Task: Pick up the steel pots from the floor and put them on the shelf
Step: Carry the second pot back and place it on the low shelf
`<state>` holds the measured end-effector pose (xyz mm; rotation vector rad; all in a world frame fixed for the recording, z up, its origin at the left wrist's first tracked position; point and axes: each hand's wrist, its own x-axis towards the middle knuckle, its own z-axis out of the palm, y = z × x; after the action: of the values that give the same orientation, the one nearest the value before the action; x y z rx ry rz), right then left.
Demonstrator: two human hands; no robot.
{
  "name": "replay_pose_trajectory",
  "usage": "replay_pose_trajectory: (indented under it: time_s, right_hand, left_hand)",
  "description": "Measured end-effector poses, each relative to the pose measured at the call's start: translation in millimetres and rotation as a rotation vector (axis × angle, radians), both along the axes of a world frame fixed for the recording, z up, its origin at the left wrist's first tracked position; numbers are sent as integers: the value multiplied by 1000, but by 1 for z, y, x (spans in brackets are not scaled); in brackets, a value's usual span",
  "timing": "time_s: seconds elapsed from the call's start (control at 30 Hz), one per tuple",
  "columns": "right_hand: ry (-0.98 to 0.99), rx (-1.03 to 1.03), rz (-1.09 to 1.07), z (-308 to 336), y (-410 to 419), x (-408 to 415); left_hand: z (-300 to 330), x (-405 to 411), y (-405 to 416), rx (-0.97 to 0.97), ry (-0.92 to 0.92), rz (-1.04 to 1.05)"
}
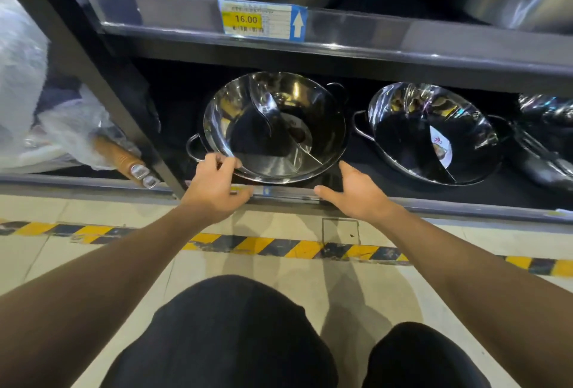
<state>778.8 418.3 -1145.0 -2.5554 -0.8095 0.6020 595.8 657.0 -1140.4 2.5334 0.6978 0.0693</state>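
**Now at the bottom shelf, one hand on the pot's rim**

I am crouched in front of the bottom shelf [403,201], my knees dark at the lower edge of the view. My left hand [214,189] has its fingers curled over the near left rim of the divided steel pot [274,127], which sits on the shelf tilted up toward me, its S-shaped partition and shiny inside in plain sight. One loop handle [193,147] sticks out just left of my fingers; the other shows at the pot's far right.

My right hand [356,192] is spread wide and holds nothing. It hovers just beside the pot's near right edge, thumb over the shelf's front lip; I cannot tell whether the fingertips touch the steel.

A second divided pot [434,133] leans on the same shelf to the right, apart from mine, and more steel ware lies beyond it at the frame's edge. Above, the upper shelf [372,31] carries a price label [260,18] reading 16.00. Yellow-and-black hazard tape [279,246] runs across the tiled floor between me and the shelving.
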Motion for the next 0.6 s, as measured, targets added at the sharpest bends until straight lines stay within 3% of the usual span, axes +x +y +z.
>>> replay_pose_trajectory:
  time_s: [0.17,0.27,0.47,0.6]
  right_hand:
    - [-63,-44,1,23,-39,8]
    - [-69,-48,15,36,-54,11]
    - [-105,-102,116,33,-24,30]
    - [-19,-42,82,10,3,53]
  left_hand:
    - [16,-9,-18,5,210,80]
    - [25,-8,-40,-59,180,120]
    - [6,8,-80,148,229,6]
    - [-18,21,-76,204,240,17]
